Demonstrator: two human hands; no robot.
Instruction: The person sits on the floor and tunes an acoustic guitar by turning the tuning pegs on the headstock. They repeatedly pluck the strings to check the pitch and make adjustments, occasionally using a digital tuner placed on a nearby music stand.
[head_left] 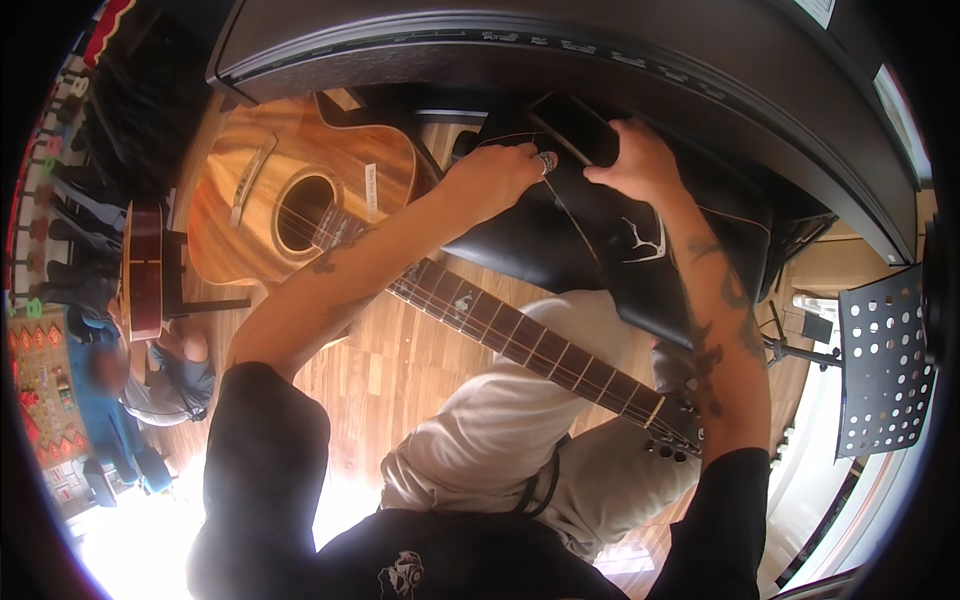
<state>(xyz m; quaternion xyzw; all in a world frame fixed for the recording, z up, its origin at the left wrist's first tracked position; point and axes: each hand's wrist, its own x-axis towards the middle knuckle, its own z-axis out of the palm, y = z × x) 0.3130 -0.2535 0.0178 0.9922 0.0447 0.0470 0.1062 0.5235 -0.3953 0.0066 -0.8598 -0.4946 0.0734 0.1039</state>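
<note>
Over a black padded seat (530, 225), my left hand (512, 172) is closed in a pinch, a ring on one finger. A thin string (572, 215) trails from its fingertips down across the seat. My right hand (645, 165) has thumb and fingers around the near right end of a dark phone (575, 128). Below that hand lies a silver guitar capo (645, 242). An acoustic guitar (235, 215) slants under my left forearm, its body at the left and its neck (530, 340) crossing my lap. The headstock (675, 430) ends by my right elbow.
A dark keyboard instrument (480, 65) arches over the far side. At the right stands a perforated black music stand (882, 360). Another guitar (145, 270) stands on the left, near a seated person (165, 385). Wooden floor (370, 420) shows below the guitar.
</note>
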